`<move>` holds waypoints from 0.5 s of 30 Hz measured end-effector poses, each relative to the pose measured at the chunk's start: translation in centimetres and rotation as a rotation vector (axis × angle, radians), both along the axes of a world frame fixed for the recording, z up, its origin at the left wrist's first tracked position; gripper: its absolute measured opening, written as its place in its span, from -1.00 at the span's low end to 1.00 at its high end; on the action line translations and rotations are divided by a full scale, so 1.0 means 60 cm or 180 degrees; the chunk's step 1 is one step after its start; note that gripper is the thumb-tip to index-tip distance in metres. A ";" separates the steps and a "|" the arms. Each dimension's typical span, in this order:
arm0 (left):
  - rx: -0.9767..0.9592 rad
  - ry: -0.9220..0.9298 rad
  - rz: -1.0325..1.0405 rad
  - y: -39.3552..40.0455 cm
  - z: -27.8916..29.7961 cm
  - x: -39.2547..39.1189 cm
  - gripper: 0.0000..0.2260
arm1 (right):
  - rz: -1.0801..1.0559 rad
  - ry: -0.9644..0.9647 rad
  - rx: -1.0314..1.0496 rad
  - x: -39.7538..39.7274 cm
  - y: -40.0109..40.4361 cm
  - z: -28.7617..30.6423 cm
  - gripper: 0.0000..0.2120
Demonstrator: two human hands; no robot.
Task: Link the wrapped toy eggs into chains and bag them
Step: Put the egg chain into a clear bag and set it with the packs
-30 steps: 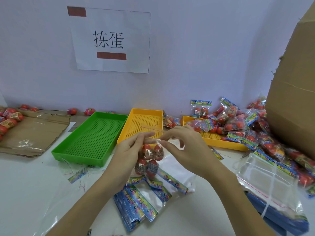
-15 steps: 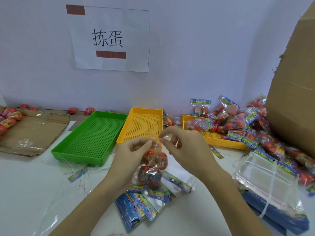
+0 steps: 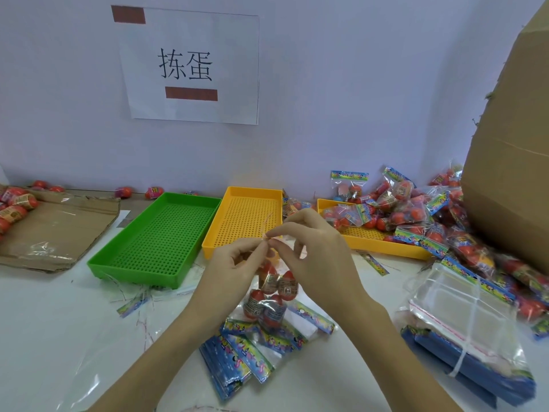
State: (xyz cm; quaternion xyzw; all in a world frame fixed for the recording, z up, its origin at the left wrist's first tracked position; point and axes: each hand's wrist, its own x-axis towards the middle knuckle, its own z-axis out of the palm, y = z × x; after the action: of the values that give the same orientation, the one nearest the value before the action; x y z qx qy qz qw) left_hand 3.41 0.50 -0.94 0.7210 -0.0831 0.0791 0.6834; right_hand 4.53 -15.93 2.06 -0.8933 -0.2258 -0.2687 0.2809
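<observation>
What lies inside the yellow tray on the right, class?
Bagged toy eggs are heaped over the yellow tray's right part; bare perforated floor shows near its front. The tray's right end is covered by the pile.

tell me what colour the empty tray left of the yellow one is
Green tray, seen clearly in the head view.

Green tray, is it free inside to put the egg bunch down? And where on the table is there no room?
The green tray shows only bare mesh, and so does the yellow tray beside it. Crowded: the far yellow tray and the table's right side, under bagged eggs and a stack of empty bags.
</observation>
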 end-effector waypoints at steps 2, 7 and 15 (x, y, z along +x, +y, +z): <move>0.0117 -0.0118 0.0015 0.002 0.000 -0.001 -0.87 | -0.0002 0.0049 0.0011 0.000 0.000 0.001 -0.86; 0.0446 -0.0365 0.0053 0.004 -0.002 -0.002 -0.85 | 0.0058 0.0181 0.0047 0.002 0.001 -0.004 -0.86; 0.1088 -0.0778 0.0113 0.012 -0.003 -0.001 -0.78 | 0.0418 -0.0047 -0.0137 0.009 -0.009 0.000 -0.92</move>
State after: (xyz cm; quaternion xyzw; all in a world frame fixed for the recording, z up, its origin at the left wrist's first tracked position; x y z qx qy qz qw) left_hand 3.37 1.22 -1.12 0.8128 -0.1650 0.1628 0.5345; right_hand 5.05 -16.45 2.06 -0.8803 -0.2917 -0.2514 0.2770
